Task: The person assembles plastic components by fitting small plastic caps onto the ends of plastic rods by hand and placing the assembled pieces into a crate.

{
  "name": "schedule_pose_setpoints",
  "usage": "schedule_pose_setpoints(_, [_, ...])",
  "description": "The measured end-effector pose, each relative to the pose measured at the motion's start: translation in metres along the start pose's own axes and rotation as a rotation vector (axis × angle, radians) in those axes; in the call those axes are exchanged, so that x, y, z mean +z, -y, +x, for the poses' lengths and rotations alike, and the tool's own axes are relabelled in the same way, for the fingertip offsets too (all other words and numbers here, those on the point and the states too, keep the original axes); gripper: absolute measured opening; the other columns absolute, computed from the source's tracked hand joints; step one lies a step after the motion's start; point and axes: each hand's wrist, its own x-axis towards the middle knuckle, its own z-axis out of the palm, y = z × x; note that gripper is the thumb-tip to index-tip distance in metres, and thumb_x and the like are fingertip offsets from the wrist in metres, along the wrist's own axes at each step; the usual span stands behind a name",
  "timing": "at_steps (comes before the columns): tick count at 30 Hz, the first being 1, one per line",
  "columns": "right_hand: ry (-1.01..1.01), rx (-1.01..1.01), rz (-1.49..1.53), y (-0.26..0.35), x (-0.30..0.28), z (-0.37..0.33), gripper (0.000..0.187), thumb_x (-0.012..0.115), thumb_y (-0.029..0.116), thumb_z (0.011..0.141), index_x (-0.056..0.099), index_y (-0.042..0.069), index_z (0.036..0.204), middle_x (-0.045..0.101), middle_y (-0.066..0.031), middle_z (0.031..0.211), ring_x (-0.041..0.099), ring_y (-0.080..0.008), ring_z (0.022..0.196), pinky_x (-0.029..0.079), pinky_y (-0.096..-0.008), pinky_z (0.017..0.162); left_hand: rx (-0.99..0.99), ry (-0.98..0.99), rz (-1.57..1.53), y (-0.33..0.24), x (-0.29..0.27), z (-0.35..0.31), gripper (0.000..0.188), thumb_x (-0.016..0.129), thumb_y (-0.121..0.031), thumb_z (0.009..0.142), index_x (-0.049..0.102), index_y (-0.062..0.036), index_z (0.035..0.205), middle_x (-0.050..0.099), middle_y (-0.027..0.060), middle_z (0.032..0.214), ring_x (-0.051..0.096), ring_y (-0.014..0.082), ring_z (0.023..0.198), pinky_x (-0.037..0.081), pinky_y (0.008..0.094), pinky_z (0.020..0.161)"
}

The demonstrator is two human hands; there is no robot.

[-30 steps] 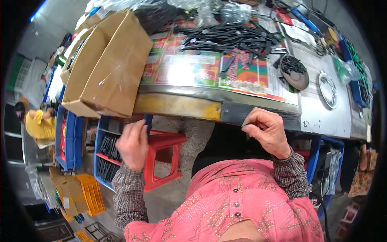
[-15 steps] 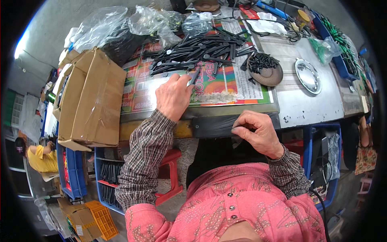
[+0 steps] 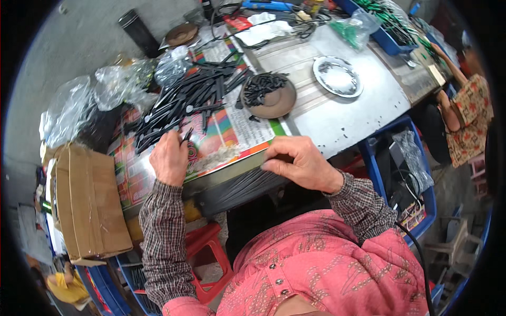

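Note:
My left hand (image 3: 169, 158) is closed, thumb against fingers, at the near edge of a pile of black plastic strips (image 3: 182, 97). A short dark end, seemingly of a black strip (image 3: 187, 135), sticks out from its fingertips. Over the table's front edge, my right hand (image 3: 303, 162) is curled with thumb and forefinger together. Whatever may be between those fingers is hidden or too small to name. Beyond my right hand stands a brown bowl (image 3: 279, 105) partly filled with small black pieces (image 3: 263, 87).
A round metal plate (image 3: 345, 84) with dark bits lies farther right. At left stands a cardboard box (image 3: 95, 205); clear plastic bags (image 3: 124, 84) sit behind it. Blue bins (image 3: 377, 174) are beside and below the table. Another person (image 3: 458, 116) sits at far right.
The view has swung to the right, so the table appears shifted left and tilted. My left hand remains beside the strip pile, and my right hand stays curled near the table edge.

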Motion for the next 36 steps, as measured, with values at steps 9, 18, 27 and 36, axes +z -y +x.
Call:
schedule_pose_setpoints(9, [-0.319, 0.076, -0.314, -0.03, -0.088, -0.001, 0.009, 0.067, 0.003, 0.08, 0.065, -0.003, 0.087, 0.061, -0.014, 0.073, 0.059, -0.0223, 0.064, 0.046, -0.0314, 0.061, -0.028, 0.024, -0.113, -0.005, -0.005, -0.009, 0.015, 0.068, -0.012, 0.077, 0.056, -0.0027, 0.08, 0.059, 0.0131, 0.073, 0.06, 0.0317, 0.067, 0.044, 0.0427, 0.06])
schedule_pose_setpoints(18, [-0.369, 0.185, -0.881, -0.077, -0.16, -0.004, 0.011, 0.062, 0.008, 0.079, 0.069, 0.002, 0.085, 0.061, -0.0134, 0.082, 0.061, -0.0319, 0.079, 0.048, -0.041, 0.072, -0.074, -0.022, -0.282, -0.018, -0.016, -0.022, 0.013, 0.066, -0.006, 0.08, 0.056, 0.0004, 0.085, 0.064, 0.014, 0.072, 0.063, 0.0275, 0.063, 0.047, 0.0371, 0.061])
schedule_pose_setpoints(27, [-0.2, 0.1, -1.027, -0.093, -0.167, 0.009, 0.009, 0.062, 0.009, 0.077, 0.068, 0.004, 0.082, 0.061, -0.0097, 0.083, 0.059, -0.028, 0.085, 0.048, -0.0389, 0.075, -0.156, -0.024, -0.476, -0.04, -0.023, -0.037, 0.011, 0.063, -0.005, 0.086, 0.055, 0.0016, 0.087, 0.052, 0.0023, 0.065, 0.04, 0.0056, 0.055, 0.033, 0.0249, 0.049])
schedule_pose_setpoints(36, [-0.085, 0.084, -1.118, -0.1, -0.176, 0.023, 0.009, 0.059, 0.009, 0.077, 0.064, 0.002, 0.079, 0.06, -0.0121, 0.079, 0.06, -0.0301, 0.08, 0.048, -0.0411, 0.074, -0.189, -0.002, -0.535, -0.049, -0.028, -0.05, 0.012, 0.065, 0.0, 0.084, 0.06, 0.0016, 0.095, 0.059, 0.0024, 0.068, 0.04, 0.0032, 0.053, 0.034, 0.0226, 0.048])
